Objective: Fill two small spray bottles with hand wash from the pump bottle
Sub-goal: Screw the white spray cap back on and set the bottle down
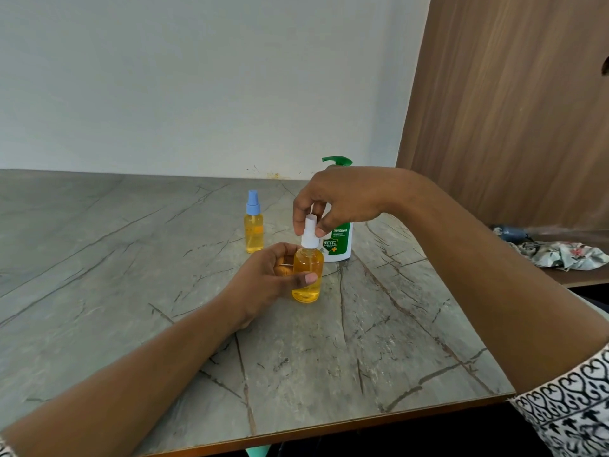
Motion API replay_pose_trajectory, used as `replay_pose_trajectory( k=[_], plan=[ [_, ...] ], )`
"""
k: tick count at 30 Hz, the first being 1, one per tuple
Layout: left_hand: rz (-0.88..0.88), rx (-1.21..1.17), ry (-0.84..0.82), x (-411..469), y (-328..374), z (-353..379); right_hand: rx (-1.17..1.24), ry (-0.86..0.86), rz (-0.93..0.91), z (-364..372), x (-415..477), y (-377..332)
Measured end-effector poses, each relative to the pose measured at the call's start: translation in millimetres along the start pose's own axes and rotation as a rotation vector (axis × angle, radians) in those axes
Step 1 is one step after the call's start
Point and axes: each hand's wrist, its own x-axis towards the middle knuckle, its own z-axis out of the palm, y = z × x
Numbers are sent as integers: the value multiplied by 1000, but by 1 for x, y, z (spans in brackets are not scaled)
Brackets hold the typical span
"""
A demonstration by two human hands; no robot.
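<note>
Right hand point(336, 199) hides most of the pump bottle point(341, 240)

Amber, white, blue and green on grey marble

My spray bottle point(308, 275) glows amber under a white sprayer top point(310, 232). The second bottle point(254, 230) is amber, capped blue. The pump bottle point(339, 242) is white and green. The table point(131, 258) is grey, veined brown. My sleeve point(573, 410) is white with black scrollwork.

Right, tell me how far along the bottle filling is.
Done, by the look of it: the blue-capped spray bottle stands on the table, capped and holding amber liquid. In hand: the left hand steadies the white-capped spray bottle, also full, while the right hand grips its white cap. Left: seating that cap, if it is not already tight. The pump bottle stands behind.
</note>
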Motion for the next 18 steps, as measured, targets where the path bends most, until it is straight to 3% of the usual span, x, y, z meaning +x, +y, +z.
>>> replay_pose_trajectory(
  k=[12,16,18],
  plan=[
    [18,0,1,0,1,1,-27,61,168,8,10,0],
    [38,-18,-1,-1,0,1,-258,235,256,21,15,-9],
    [38,-33,-4,-1,-1,1,-252,326,318,26,17,-9]
  ],
)
